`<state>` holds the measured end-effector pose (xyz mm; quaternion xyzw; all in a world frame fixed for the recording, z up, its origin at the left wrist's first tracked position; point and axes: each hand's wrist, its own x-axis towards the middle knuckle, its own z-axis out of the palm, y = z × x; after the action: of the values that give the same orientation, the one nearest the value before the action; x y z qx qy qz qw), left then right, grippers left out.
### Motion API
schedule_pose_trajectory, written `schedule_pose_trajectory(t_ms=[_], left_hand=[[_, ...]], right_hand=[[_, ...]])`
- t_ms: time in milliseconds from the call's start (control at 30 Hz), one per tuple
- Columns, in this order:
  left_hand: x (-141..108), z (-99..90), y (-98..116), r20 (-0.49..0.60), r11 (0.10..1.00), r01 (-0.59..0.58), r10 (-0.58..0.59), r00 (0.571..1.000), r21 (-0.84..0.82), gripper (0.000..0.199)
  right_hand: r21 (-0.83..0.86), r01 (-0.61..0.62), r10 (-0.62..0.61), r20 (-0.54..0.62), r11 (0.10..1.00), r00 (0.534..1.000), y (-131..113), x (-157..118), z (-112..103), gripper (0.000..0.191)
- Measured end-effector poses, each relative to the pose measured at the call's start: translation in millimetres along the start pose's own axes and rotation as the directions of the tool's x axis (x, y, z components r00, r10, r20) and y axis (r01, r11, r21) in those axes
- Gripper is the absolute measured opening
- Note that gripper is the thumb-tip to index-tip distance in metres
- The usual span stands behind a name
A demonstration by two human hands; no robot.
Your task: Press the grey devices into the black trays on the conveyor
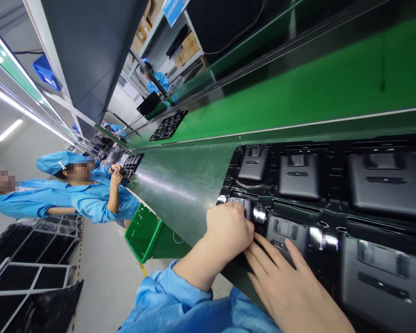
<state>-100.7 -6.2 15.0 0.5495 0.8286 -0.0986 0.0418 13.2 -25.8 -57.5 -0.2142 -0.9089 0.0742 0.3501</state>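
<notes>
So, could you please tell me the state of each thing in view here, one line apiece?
Left hand: closed in a fist over a grey part at the tray's corner.
Right hand: open, fingers flat on the tray's near edge.
Black moulded plastic tray: lying on the belt, its pockets filled with dark grey parts.
Green conveyor belt: carrying more black trays farther along.
Green plastic bin: tilted, beside the belt.

Both hands, left hand (229,231) and right hand (284,277), rest on a black tray (333,203) (green bench).
</notes>
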Motion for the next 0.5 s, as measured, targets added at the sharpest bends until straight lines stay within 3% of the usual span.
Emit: schedule_pose_trajectory(t_ms=[233,500], left_hand=[[-2,7.3,-8,-0.066,0.998,0.052,-0.055,0.996,-0.042,0.015],[-6,24.0,-39,-0.197,0.975,0.117,-0.155,0.968,-0.191,0.012]], right_hand=[[0.011,-0.022,0.022,-0.06,1.0,0.998,-1,2,0,0.043],[0.053,-0.021,0.024,-0.062,0.998,0.998,0,0,-1,0.043]])
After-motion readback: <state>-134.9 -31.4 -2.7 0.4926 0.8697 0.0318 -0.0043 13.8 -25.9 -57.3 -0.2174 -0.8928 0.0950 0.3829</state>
